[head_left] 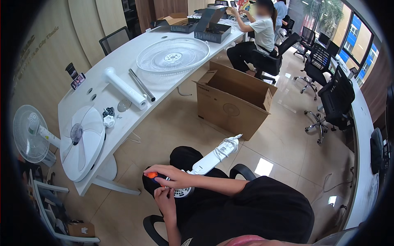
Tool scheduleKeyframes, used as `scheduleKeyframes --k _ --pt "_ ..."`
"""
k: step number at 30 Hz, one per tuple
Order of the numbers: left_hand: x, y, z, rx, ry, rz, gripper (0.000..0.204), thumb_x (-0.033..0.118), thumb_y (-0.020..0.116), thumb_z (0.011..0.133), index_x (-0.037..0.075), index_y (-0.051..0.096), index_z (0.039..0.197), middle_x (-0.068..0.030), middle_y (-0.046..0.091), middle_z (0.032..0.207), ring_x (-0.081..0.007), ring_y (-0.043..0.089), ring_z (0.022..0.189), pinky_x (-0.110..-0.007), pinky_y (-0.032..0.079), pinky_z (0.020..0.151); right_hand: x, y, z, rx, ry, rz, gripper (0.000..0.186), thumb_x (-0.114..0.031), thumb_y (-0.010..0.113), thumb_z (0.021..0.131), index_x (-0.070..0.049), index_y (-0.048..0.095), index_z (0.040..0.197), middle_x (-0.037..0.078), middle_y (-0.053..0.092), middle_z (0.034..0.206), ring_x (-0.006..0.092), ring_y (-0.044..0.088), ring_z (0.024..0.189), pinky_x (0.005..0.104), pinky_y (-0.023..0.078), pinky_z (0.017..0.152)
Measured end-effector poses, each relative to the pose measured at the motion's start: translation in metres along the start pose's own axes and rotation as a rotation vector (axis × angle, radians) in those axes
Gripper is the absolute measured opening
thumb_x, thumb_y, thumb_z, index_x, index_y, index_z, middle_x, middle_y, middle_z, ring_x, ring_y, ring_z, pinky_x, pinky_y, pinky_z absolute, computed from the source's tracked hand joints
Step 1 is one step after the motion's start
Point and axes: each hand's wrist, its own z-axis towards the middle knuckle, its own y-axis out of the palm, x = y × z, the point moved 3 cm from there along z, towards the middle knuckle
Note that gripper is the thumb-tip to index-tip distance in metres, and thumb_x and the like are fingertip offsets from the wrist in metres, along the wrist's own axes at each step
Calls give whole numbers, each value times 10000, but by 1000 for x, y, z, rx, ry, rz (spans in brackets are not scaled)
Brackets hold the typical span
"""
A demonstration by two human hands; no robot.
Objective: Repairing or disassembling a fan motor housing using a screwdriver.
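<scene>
My right hand [172, 176] grips a screwdriver with an orange handle [152, 175]. Below it, my left hand [163, 199] has its fingertips pinched beside the tool, on a small piece too tiny to make out. Across my lap lies a white fan part [207, 162] with a long body, a round vented housing [182, 192] partly hidden behind my hands and arm, and a white cord wound around its far end.
On the white table [119, 131] are fan blades [84, 151], a grille [152, 57], a white tube [125, 88] and a metal pole [141, 84]. An open cardboard box [225, 115] stands on the floor. A co-worker [260, 41] sits farther back. Chairs [336, 94] line the right.
</scene>
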Motion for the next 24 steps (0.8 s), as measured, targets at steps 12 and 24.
scheduleKeyframes --k 12,24 --pt "19 16 8 69 125 155 141 81 728 839 1 673 941 -103 591 933 -331 584 949 -459 479 827 -18 -14 -10 140 -26 -143 404 -151 680 941 -90 566 1323 144 596 1215 359 619 1058 398 517 879" --pt "6 13 11 60 51 69 159 149 786 809 21 735 890 -88 616 850 -302 602 849 -432 487 760 -5 -18 -8 108 36 -238 355 -154 685 935 -87 609 1275 124 581 1252 327 632 1043 390 529 872"
